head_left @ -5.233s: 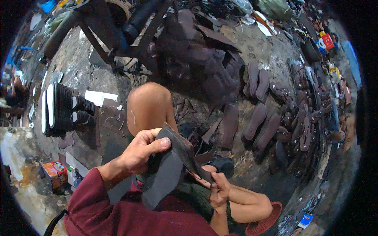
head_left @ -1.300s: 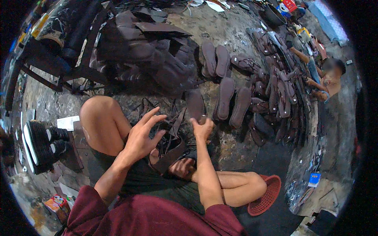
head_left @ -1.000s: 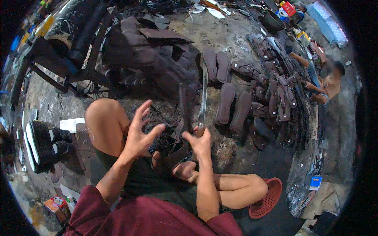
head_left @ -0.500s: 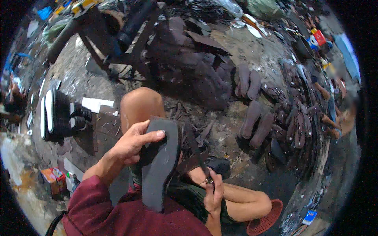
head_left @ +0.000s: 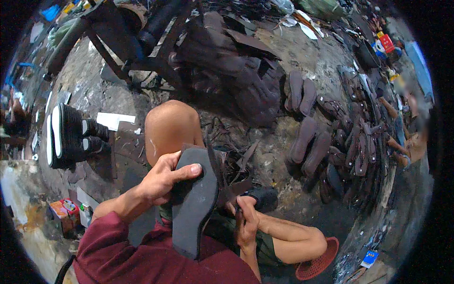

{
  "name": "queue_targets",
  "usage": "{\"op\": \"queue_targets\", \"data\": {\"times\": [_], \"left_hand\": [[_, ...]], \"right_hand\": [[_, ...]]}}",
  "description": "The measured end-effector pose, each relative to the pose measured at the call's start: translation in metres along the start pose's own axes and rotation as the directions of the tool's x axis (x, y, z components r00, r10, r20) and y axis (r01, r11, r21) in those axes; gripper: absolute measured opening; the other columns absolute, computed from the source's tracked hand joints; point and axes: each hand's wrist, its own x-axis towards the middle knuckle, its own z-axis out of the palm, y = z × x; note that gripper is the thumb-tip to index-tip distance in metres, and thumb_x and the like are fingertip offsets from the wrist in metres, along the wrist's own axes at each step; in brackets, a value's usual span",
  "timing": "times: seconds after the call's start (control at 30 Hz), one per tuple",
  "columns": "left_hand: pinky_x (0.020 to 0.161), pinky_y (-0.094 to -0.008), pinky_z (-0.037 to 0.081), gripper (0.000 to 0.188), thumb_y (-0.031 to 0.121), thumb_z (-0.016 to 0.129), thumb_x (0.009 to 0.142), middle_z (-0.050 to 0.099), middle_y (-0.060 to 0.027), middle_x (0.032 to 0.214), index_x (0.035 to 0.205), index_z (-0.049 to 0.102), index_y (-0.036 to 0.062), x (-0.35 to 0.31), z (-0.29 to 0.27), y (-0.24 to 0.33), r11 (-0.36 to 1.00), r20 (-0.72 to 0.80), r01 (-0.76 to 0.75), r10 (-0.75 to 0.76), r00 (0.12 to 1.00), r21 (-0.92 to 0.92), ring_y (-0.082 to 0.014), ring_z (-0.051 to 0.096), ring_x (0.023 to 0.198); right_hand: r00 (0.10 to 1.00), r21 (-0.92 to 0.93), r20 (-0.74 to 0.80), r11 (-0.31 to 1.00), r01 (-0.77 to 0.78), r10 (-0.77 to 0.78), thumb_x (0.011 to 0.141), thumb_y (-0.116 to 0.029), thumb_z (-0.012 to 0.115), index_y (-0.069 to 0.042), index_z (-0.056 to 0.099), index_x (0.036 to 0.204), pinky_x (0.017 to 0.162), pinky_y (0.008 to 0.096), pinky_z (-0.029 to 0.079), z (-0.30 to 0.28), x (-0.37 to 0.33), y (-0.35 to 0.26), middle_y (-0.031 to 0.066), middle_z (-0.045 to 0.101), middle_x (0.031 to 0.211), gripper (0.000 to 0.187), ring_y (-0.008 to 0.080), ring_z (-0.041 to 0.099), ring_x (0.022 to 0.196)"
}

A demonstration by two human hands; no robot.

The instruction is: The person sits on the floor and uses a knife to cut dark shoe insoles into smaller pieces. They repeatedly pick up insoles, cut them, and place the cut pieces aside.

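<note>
My left hand (head_left: 165, 180) is closed on a grey flat shoe sole (head_left: 194, 203), thumb on its face and fingers behind it. The sole stands tilted in front of my maroon shirt, its lower end near my lap. A thin dark strip (head_left: 211, 158) sticks up along its right edge. Just right of the sole, my right hand (head_left: 248, 225) is closed round the dark handle of what looks like a knife (head_left: 240, 218). The blade is hard to make out against dark scraps (head_left: 236, 165) beyond it.
Brown soles (head_left: 302, 144) and several strapped sandals (head_left: 354, 142) lie on the right. A dark heap of sheet material (head_left: 227, 80) and a metal frame (head_left: 106, 52) stand ahead. Stacked black soles with white edges (head_left: 61, 137) sit left. A red basket-like piece (head_left: 319, 258) lies by my right knee.
My right hand has moved slightly left and turned, bringing the knife closer to the sole's right edge. The sole has shifted a little down and tilted in my left hand.
</note>
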Motion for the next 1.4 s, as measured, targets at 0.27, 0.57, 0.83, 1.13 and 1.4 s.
{"op": "queue_targets", "data": {"times": [0.27, 0.57, 0.83, 1.13, 1.4], "left_hand": [[0.074, -0.0300, 0.056, 0.032, 0.014, 0.074, 0.086, 0.069, -0.0076, 0.097, 0.111, 0.062, -0.0014, -0.007, 0.014, 0.010, 0.995, 0.096, 0.056, -0.064, 0.993, 0.088, -0.0129, 0.066, 0.082], [0.082, -0.0293, 0.050, 0.035, 0.015, 0.078, 0.080, 0.070, -0.0051, 0.100, 0.110, 0.067, 0.0017, -0.004, 0.055, 0.012, 0.921, 0.161, 0.120, -0.191, 0.968, 0.371, -0.0128, 0.063, 0.091], [0.096, -0.0380, 0.044, 0.062, 0.040, 0.065, 0.090, 0.056, -0.0115, 0.130, 0.138, 0.047, 0.0055, 0.033, 0.036, -0.020, 0.892, 0.357, 0.331, -0.430, 0.829, 0.307, -0.0205, 0.055, 0.116], [0.095, -0.0414, 0.047, 0.051, 0.007, 0.070, 0.081, 0.061, -0.0139, 0.115, 0.125, 0.046, 0.0009, 0.048, 0.091, -0.067, 0.895, 0.010, -0.426, 0.431, 0.902, -0.134, -0.0279, 0.061, 0.105], [0.082, -0.0358, 0.056, 0.036, 0.014, 0.067, 0.088, 0.064, -0.0092, 0.104, 0.118, 0.051, 0.0021, 0.045, 0.112, -0.011, 0.860, -0.169, -0.372, 0.333, 0.928, -0.348, -0.0217, 0.066, 0.093]], "right_hand": [[0.947, -0.072, 0.318, 0.995, 0.065, -0.039, 0.086, -0.013, 0.063, -0.014, 0.065, 0.121, 0.052, 0.0373, 0.046, -0.057, 0.102, -0.041, 0.0103, 0.054, 0.067, 0.035, 0.0264, 0.055, 0.055], [0.803, -0.144, 0.592, 0.973, 0.180, -0.061, 0.089, -0.021, 0.063, -0.024, 0.064, 0.124, 0.052, 0.0400, 0.049, -0.099, 0.158, -0.086, 0.0095, 0.059, 0.067, 0.036, 0.0313, 0.060, 0.057], [0.947, 0.134, 0.319, 0.987, -0.091, 0.044, 0.094, -0.016, 0.055, -0.007, 0.060, 0.127, 0.064, 0.0344, 0.052, -0.085, 0.096, -0.025, 0.0107, 0.068, 0.090, 0.034, 0.0222, 0.065, 0.074], [0.853, 0.118, -0.505, 0.989, -0.084, 0.133, 0.099, -0.011, 0.046, 0.004, 0.052, 0.132, 0.072, 0.0278, 0.049, -0.032, 0.061, -0.056, 0.0145, 0.063, 0.113, 0.037, 0.0163, 0.059, 0.080], [0.930, -0.002, -0.364, 0.998, -0.058, 0.053, 0.093, -0.014, 0.052, 0.002, 0.050, 0.134, 0.073, 0.0414, 0.051, -0.013, 0.021, 0.000, 0.0198, 0.064, 0.108, 0.044, 0.0316, 0.062, 0.084]]}}
